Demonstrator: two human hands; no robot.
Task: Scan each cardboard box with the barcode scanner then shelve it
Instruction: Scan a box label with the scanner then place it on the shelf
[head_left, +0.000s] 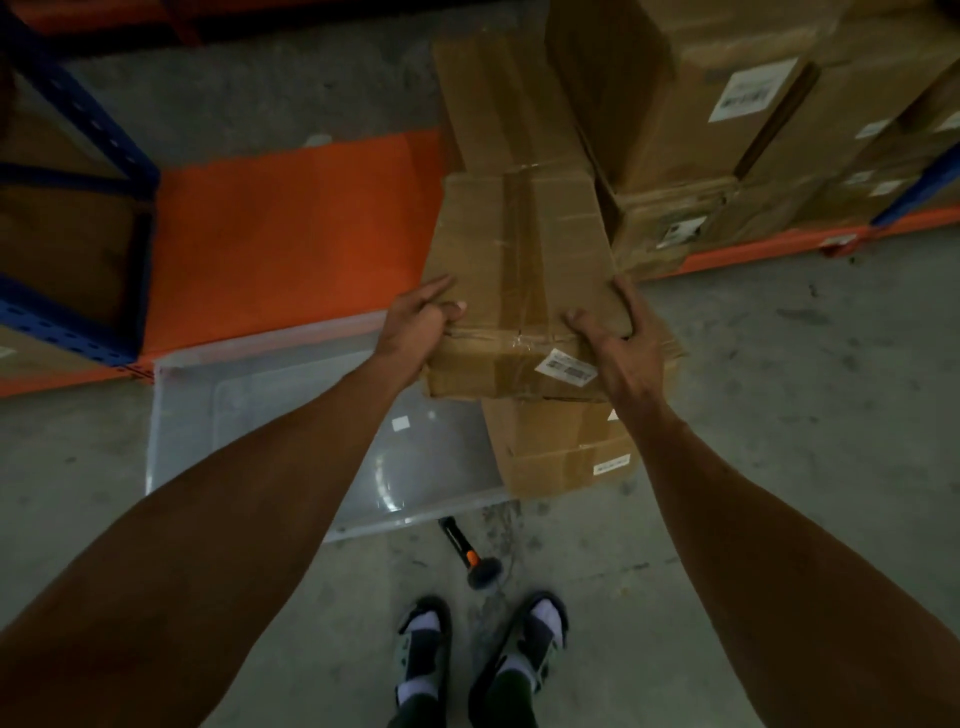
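Both hands hold a taped cardboard box over a grey concrete warehouse floor.

The floor (779, 389) runs between blue-and-orange racking, with an orange low shelf (291, 228) ahead. The cardboard box (524, 270) is held between the hands at its near corners: the left hand (421, 322) grips the left corner, thumb on top and fingers curled round the side; the right hand (618, 332) clasps the right corner, thumb on top, beside a white barcode label (566, 366). Just below sits another box (561, 447), at the edge of a clear plastic tub (171, 415). The barcode scanner (470, 556) lies on the floor by the sandalled feet. Stacked labelled cartons (727, 130) fill the shelf to the right, close beside the held box.
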